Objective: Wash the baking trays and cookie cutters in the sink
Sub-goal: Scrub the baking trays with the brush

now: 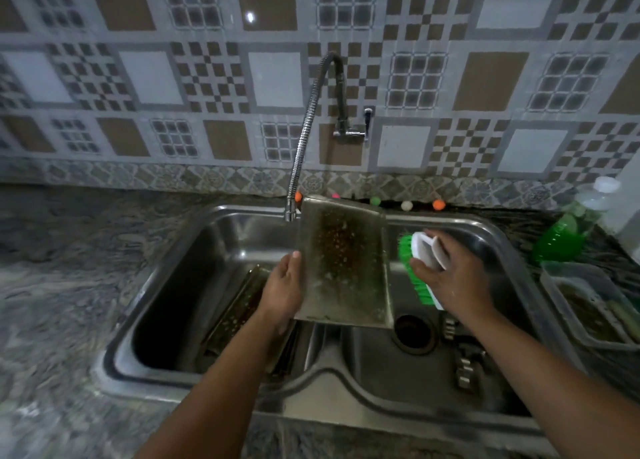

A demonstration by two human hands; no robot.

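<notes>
counter [62, 285]: grey stone, carries the sink; green bottle [561, 240] and a clear tub [588, 306] on its right side.
sink [242, 243]: steel basin, drain [414, 332] open; no water visible from the tap [291, 212].
baking tray [343, 264]: held tilted above the basin just right of the spout, dirty face toward the person, brown specks over the middle.
second tray [239, 306]: leans in the basin's left half, looks unwashed.
cookie cutters [464, 368]: small metal pieces near the drain, too blurred to be sure.
left hand [282, 290]: grips the tray's left edge, thumb on the front.
right hand [450, 278]: fingers wrapped over the white back of the brush [412, 268], green bristles facing the tray, just beside it, not touching.
step: scrub of first tray about to start; task looks early.
next: bring bristles onto the speckled patch, brace the tray with the left hand; tap likely needs opening to rinse.
</notes>
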